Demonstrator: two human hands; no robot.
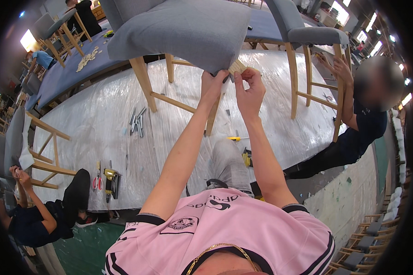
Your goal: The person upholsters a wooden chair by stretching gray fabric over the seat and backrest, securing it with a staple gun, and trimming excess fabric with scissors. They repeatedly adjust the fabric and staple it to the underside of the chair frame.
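In front of me a grey upholstered chair (183, 32) stands on pale wooden legs on a table covered with clear plastic. Both my hands are at the near right corner of its seat, by the top of a front leg. My left hand (211, 86) is closed, pinching the lower edge of the grey seat fabric. Close beside it, my right hand (251, 91) is closed too, thumb and fingers pressed together at a loose flap of the same fabric. Bare pale wood of the seat frame (236, 67) shows at that corner. The fingertips partly hide the flap.
The plastic-covered table (179, 142) bears metal strips (136, 123), red-handled scissors (97, 181), a yellow-black staple gun (110, 182), a yellow-handled tool (234, 138) and another yellow-black tool (247, 157). Co-workers handle a chair (314, 36) at right and another (14, 137) at left.
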